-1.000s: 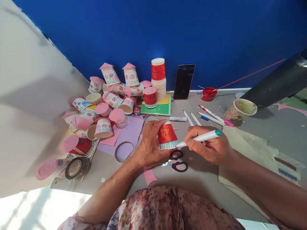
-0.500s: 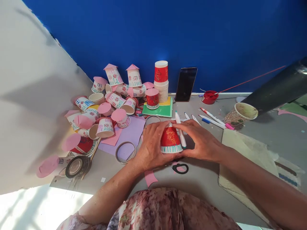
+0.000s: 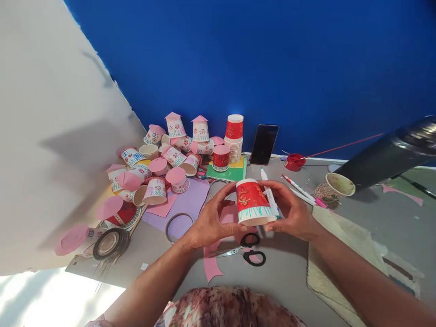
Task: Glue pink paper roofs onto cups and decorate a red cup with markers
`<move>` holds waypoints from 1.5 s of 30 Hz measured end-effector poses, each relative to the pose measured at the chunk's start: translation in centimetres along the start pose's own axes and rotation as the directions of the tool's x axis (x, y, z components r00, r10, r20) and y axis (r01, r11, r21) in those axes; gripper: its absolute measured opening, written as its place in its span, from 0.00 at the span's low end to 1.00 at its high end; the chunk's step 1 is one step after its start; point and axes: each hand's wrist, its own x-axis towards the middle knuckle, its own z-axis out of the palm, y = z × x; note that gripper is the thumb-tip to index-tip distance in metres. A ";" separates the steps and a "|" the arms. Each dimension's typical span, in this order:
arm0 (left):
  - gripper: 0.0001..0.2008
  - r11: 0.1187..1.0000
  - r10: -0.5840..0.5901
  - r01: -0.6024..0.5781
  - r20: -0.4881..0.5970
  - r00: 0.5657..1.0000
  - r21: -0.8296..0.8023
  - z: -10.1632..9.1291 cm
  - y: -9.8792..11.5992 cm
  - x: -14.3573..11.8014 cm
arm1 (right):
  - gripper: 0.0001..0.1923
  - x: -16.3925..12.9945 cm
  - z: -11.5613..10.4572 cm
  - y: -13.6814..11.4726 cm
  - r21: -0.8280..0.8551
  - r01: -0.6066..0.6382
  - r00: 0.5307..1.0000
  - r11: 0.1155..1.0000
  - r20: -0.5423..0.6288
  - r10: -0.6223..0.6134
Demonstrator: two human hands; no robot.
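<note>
Desk (image 3: 293, 272) behind: we hold cup (image 3: 254, 202) w/ both hands, left (image 3: 209, 222) & right (image 3: 293, 211) pinching it; right also grips pen (image 3: 269, 193). Turning it, more drawing probably.

bright daylight | glare blown out bottom-left | soft shadows on left wall | wide-angle edge warping

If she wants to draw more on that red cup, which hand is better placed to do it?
Probably the right hand: it already has the white marker tucked in its fingers against the red cup. The left hand has no pen and grips the cup's other side, steadying it.
</note>
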 end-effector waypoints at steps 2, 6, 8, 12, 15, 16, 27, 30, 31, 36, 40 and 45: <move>0.46 0.999 0.030 -0.029 -0.035 0.999 0.044 0.0 0.1 0.0 | 0.52 0.1 0.0 -0.3 -0.059 -0.018 1.000 0.998 0.010 0.019; 0.47 0.964 0.097 -0.070 -0.092 0.991 0.258 0.0 0.2 -0.2 | 0.44 0.0 -0.4 -0.8 -0.127 -0.026 0.998 0.992 -0.056 0.019; 0.47 0.950 0.104 -0.068 -0.103 0.989 0.303 0.0 0.1 -0.2 | 0.45 -0.2 -0.5 -0.7 -0.110 -0.012 0.998 0.994 -0.067 0.005; 0.47 0.932 0.113 -0.060 -0.130 0.985 0.359 0.1 0.1 0.0 | 0.50 -0.3 -0.2 -0.7 -0.115 0.027 0.999 0.993 -0.043 -0.033; 0.45 0.893 0.122 -0.040 -0.157 0.980 0.448 0.2 0.1 0.1 | 0.35 -0.1 0.2 -1.0 -0.181 0.012 0.993 0.983 -0.116 -0.033; 0.45 0.882 0.122 -0.032 -0.162 0.979 0.470 0.3 0.1 0.1 | 0.28 -0.1 0.3 -1.2 -0.192 0.001 0.988 0.981 -0.153 -0.031; 0.45 0.835 0.149 -0.002 -0.223 0.963 0.550 0.7 -0.9 0.2 | 0.11 0.0 0.6 -1.7 -0.408 0.024 0.939 0.913 -0.304 -0.161; 0.44 0.828 0.182 0.020 -0.302 0.936 0.560 0.8 -1.3 0.3 | 0.09 0.6 0.4 -0.7 -0.523 0.126 0.938 0.843 -0.213 -0.273; 0.43 0.832 0.183 0.033 -0.329 0.926 0.554 0.8 -1.4 0.3 | 0.11 0.7 0.3 -0.3 -0.551 0.193 0.942 0.812 -0.127 -0.310; 0.41 0.810 0.220 0.057 -0.393 0.893 0.583 0.3 -1.5 0.5 | 0.16 0.8 0.8 0.7 -0.630 0.417 0.909 0.655 0.305 -0.285; 0.40 0.809 0.211 0.098 -0.441 0.872 0.580 0.0 -1.4 0.8 | 0.15 0.8 1.3 0.8 -0.700 0.386 0.915 0.601 0.371 -0.155; 0.40 0.814 0.180 0.163 -0.508 0.842 0.558 0.0 -1.8 1.0 | 0.17 0.7 1.1 1.4 -0.694 0.377 0.914 0.613 0.385 -0.126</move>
